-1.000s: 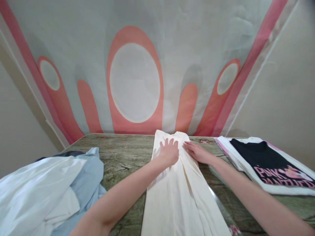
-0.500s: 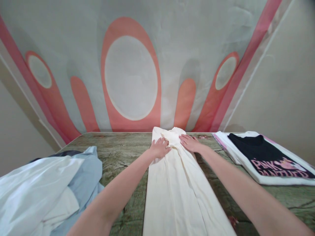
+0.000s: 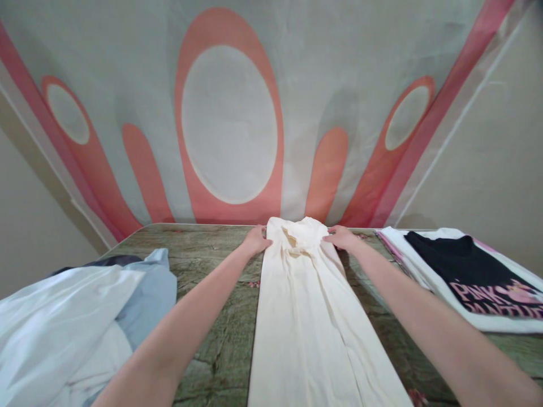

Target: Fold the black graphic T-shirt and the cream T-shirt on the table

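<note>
A long cream dress lies lengthwise in front of me, its narrow upper end near the far edge of the table. A small gap with gathered cloth shows near that end. My left hand grips the left edge of the upper part, thumb on top of the cloth. On the opposite edge, my right hand holds the cloth between thumb and fingers. Fingertips of both hands are partly hidden at the edges.
To the left is a loose heap of white cloth and light blue cloth. Folded shirts, a black printed T-shirt on top, lie at the right. A patterned backdrop rises behind the wood-look table.
Both hands have moved outward from lying flat on the dress's upper part to its side edges. The cloth there looks flatter, and its gap shows more. The view has shifted slightly.
</note>
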`<action>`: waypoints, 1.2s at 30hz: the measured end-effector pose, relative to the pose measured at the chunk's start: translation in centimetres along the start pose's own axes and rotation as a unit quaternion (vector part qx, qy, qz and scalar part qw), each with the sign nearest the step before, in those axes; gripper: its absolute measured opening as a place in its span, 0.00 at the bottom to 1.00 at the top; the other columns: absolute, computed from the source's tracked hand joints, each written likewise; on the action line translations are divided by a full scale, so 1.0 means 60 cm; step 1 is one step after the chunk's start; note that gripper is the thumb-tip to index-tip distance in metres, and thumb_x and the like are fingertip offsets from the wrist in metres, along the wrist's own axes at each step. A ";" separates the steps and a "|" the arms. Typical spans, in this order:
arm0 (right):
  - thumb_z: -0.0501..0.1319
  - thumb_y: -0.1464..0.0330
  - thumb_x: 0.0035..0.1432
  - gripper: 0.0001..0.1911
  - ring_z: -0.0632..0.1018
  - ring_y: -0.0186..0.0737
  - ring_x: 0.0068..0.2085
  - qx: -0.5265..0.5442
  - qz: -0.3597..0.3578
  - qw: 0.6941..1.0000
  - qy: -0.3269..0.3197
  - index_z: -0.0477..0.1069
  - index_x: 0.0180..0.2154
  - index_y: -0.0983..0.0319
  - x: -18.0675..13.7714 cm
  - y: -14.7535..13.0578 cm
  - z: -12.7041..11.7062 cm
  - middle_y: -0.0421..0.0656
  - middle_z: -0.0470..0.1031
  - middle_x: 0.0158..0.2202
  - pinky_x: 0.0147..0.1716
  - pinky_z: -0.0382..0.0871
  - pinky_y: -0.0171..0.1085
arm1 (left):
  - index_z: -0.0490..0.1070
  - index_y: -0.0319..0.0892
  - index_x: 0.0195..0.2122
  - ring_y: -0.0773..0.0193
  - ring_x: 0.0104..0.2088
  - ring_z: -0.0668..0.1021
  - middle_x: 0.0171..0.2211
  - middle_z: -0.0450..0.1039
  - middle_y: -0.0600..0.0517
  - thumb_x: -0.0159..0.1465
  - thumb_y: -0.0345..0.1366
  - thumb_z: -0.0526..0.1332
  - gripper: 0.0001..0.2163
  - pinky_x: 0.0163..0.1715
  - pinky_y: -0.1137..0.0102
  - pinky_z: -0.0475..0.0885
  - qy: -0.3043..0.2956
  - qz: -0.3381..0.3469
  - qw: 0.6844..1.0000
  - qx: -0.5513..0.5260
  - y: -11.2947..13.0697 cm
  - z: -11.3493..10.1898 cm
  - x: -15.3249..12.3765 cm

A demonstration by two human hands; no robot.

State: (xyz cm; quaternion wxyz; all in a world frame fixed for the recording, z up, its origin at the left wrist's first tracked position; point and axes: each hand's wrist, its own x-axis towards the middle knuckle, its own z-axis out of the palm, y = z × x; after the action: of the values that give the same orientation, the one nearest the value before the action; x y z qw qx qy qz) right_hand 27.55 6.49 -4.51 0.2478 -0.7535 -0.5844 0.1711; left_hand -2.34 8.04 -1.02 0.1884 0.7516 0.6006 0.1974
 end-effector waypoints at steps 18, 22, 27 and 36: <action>0.59 0.73 0.50 0.14 0.74 0.35 0.25 0.085 -0.041 0.995 0.029 0.70 0.42 0.67 0.003 0.037 0.002 0.45 0.76 0.29 0.27 0.67 0.33 | 0.68 0.40 0.42 0.60 0.36 0.74 0.34 0.73 0.50 0.56 0.35 0.58 0.12 0.37 0.69 0.66 -0.068 0.203 0.977 0.000 0.117 0.017 -0.158; 0.60 0.71 0.50 0.14 0.75 0.37 0.31 0.064 -0.073 0.995 0.018 0.71 0.41 0.65 -0.043 0.036 -0.009 0.43 0.76 0.30 0.33 0.67 0.35 | 0.63 0.41 0.50 0.60 0.30 0.75 0.28 0.73 0.52 0.57 0.39 0.58 0.19 0.28 0.71 0.65 -0.179 0.170 0.967 -0.058 0.145 0.026 -0.249; 0.60 0.67 0.51 0.17 0.75 0.40 0.35 0.047 -0.061 0.996 0.041 0.68 0.44 0.68 -0.076 0.015 0.001 0.49 0.75 0.36 0.38 0.66 0.37 | 0.55 0.38 0.55 0.62 0.30 0.75 0.29 0.71 0.52 0.55 0.38 0.61 0.28 0.28 0.72 0.66 -0.182 0.118 0.963 -0.159 0.171 0.049 -0.254; 0.57 0.66 0.54 0.18 0.75 0.38 0.34 0.063 -0.074 0.993 0.063 0.66 0.46 0.65 -0.084 0.022 0.018 0.45 0.74 0.34 0.37 0.66 0.36 | 0.57 0.41 0.51 0.74 0.19 0.68 0.26 0.63 0.58 0.50 0.26 0.59 0.26 0.20 0.77 0.64 -0.236 0.008 0.894 -0.382 0.165 0.075 -0.259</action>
State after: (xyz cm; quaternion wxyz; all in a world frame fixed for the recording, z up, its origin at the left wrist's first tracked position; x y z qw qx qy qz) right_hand 26.71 1.56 -6.28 0.3436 -0.7001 -0.6099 0.1409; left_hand 5.09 -9.40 -0.79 0.5951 0.6513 0.4109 0.2300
